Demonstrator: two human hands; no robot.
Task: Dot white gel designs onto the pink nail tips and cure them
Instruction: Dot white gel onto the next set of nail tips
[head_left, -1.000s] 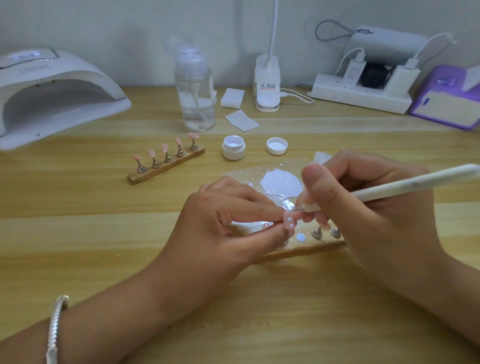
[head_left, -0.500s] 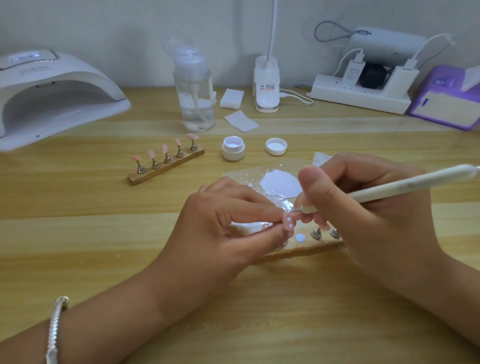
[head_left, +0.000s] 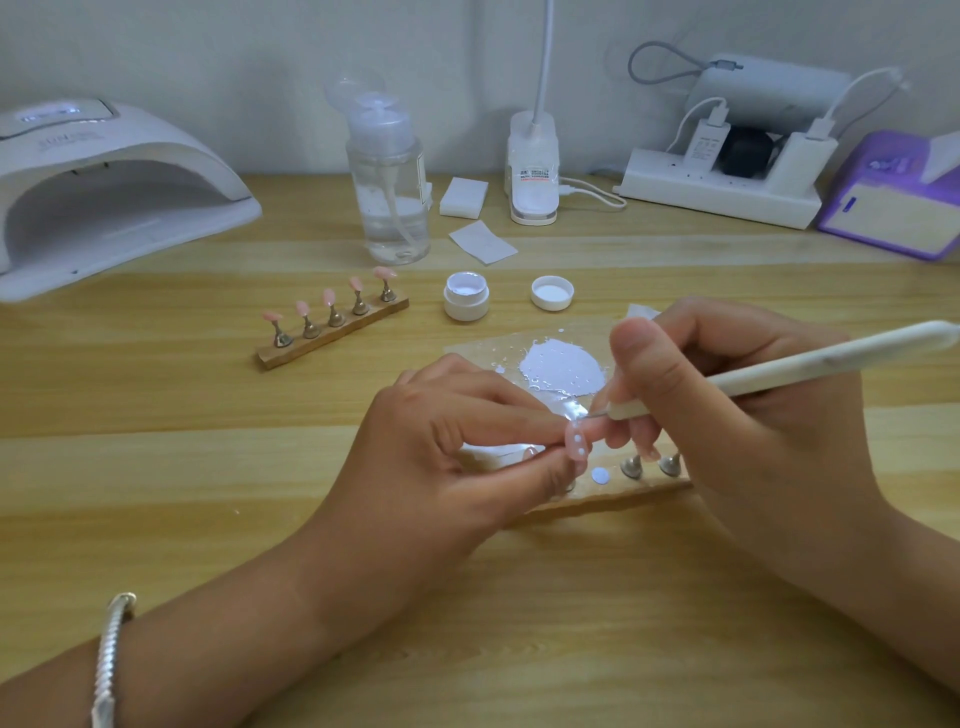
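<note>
My left hand (head_left: 457, 447) pinches a pink nail tip (head_left: 576, 446) between thumb and forefinger; the tip carries three white dots. My right hand (head_left: 727, 405) grips a white dotting pen (head_left: 810, 364) like a pencil, its thin metal point just above the tip's upper end. Under the hands lies a wooden holder (head_left: 613, 493) with metal stands and one bare magnet disc. Behind it is a clear palette (head_left: 488, 353) with a puddle of white gel (head_left: 563, 369).
A second wooden holder (head_left: 332, 332) with several pink tips lies mid-left. The open gel jar (head_left: 466, 297) and its lid (head_left: 552, 292) stand behind the palette. The curing lamp (head_left: 104, 197) is far left; a pump bottle (head_left: 387, 182), lamp base, power strip and purple tissue box line the back.
The pen's point has lifted slightly off the nail tip toward its upper end. Both hands have otherwise stayed in place.
</note>
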